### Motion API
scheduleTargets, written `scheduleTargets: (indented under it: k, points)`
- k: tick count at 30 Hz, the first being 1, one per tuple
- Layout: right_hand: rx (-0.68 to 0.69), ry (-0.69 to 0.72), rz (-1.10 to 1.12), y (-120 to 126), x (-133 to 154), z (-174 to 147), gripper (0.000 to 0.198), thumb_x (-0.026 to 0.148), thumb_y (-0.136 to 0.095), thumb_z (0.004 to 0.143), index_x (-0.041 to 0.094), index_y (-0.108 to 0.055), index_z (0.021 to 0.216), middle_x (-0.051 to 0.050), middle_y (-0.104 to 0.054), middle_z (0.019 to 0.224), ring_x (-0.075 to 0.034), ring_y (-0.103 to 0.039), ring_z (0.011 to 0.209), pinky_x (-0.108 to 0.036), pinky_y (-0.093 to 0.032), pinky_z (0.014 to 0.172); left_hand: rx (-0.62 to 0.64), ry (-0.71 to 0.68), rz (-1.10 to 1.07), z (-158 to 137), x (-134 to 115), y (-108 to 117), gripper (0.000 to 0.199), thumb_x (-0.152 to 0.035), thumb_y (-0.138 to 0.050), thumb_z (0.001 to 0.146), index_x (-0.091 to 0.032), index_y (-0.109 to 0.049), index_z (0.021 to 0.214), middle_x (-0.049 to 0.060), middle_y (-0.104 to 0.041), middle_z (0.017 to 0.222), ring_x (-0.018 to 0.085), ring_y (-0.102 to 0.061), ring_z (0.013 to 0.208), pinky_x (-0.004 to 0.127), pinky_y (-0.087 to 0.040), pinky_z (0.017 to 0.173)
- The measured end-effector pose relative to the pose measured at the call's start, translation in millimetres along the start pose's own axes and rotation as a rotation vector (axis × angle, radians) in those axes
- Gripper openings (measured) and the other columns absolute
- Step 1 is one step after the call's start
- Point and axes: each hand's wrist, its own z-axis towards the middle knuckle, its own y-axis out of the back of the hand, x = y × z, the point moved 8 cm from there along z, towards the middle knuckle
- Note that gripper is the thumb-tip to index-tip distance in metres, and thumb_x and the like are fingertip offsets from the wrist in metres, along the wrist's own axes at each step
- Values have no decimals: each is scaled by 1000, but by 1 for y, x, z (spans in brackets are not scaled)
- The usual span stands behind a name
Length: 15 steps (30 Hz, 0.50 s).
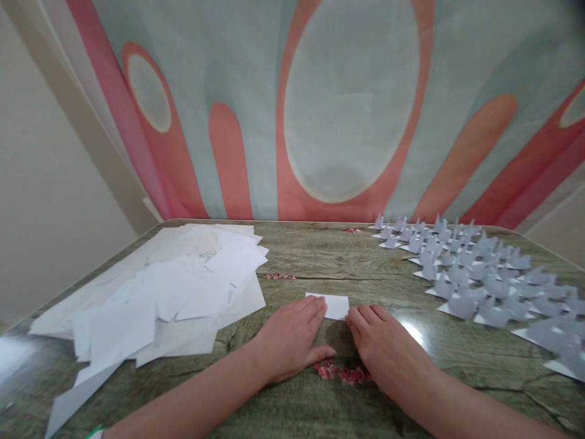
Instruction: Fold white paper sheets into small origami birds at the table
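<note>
A small white piece of paper (337,306), rectangular and apparently folded, lies on the table before me. My left hand (295,334) rests flat across its left end, fingers stretched out and thumb held apart on the table. At the paper's right edge, my right hand (381,344) is closed, its bent fingers pressed together on the lower right corner; the thumb is hidden underneath.
Loose white paper sheets (183,286) lie in an untidy heap on the left. Rows of small folded paper figures (470,268) stand on the right. The wood-patterned table (315,253) ends at a printed cloth backdrop (351,110).
</note>
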Motion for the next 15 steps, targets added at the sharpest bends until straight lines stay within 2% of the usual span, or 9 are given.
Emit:
scheduleTargets:
  k: [3,8,12,15]
  points:
    - [8,-21,11,3,-7,-1,12,8,-61,65,14,-67,73,-11,-58,75,-25,-50,70,-38,-38,61,2,4,-4,0,0,1,65,-56,-37,86,-9,-35,131,15,-41,135,25,-37,125,35,-30,103]
    - [-62,-43,105,7,-24,0,14,10,-58,74,16,-66,84,-8,-62,85,-23,-54,78,-36,-39,68,-4,8,-19,-1,0,2,64,-55,-39,85,-10,-36,131,14,-42,135,25,-37,125,35,-30,103]
    - [-134,24,200,3,-19,2,29,10,-55,78,17,-60,106,-8,-62,98,-22,-53,92,-35,-39,77,-20,11,-34,-2,1,3,62,-54,-39,85,-11,-37,129,14,-42,134,24,-38,124,35,-30,103]
    - [-126,40,213,-4,-13,3,30,10,-57,78,15,-59,107,-8,-62,101,-22,-52,93,-36,-40,78,-28,-4,-49,-2,0,5,60,-53,-42,84,-13,-37,129,13,-42,134,24,-38,124,37,-30,103]
